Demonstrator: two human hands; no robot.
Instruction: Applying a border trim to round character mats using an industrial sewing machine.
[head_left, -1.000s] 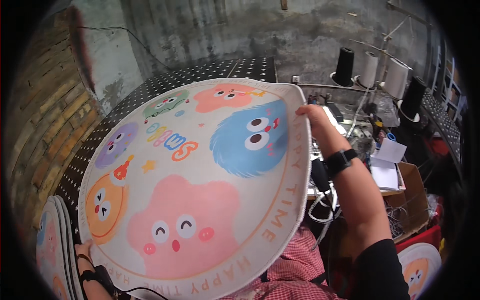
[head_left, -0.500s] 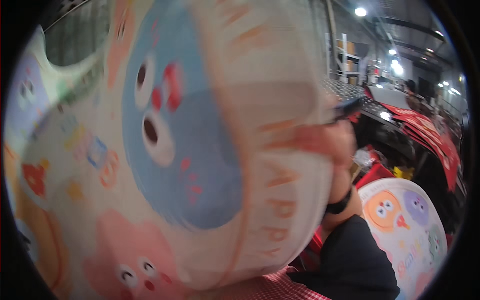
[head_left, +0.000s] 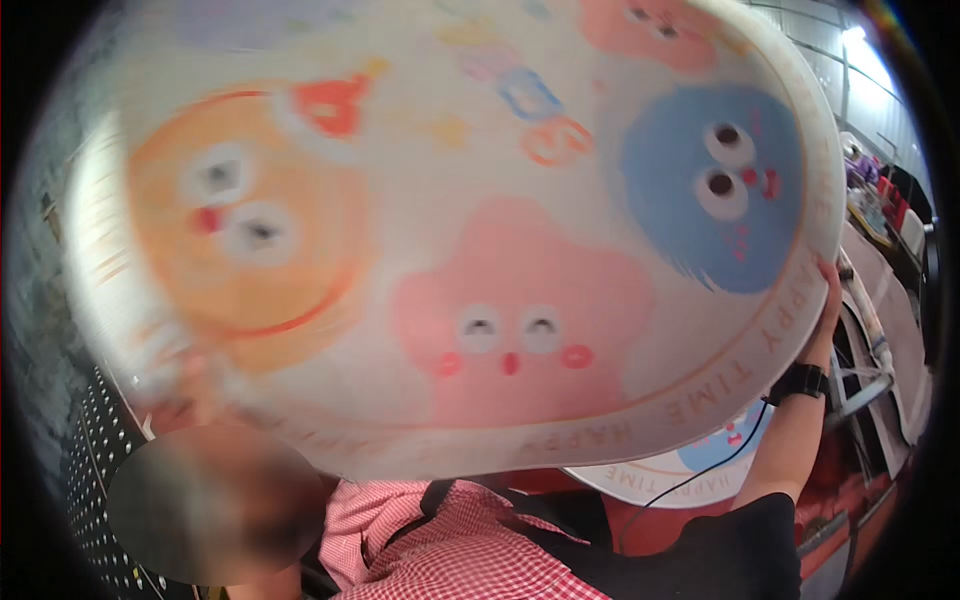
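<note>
A large, rounded white mat printed with cartoon characters spans most of the view, raised in front of me. At its right rim, my right hand is closed, with the fingers partly hidden behind the mat. A dark band circles that wrist. My left hand is at the lower left rim, smeared by motion, and appears to grip the edge. Beneath the raised mat, part of a second mat with similar print shows.
A black perforated panel stands at the lower left. To the right are pale sheet-like pieces beside metal bars, and a cluttered worktop farther back. A thin dark cable hangs near my right wrist. Red material lies below.
The view has turned, and the raised mat now spans it instead of standing close on the left. My left hand has come into view at the mat's rim. My right hand remains at the edge.
</note>
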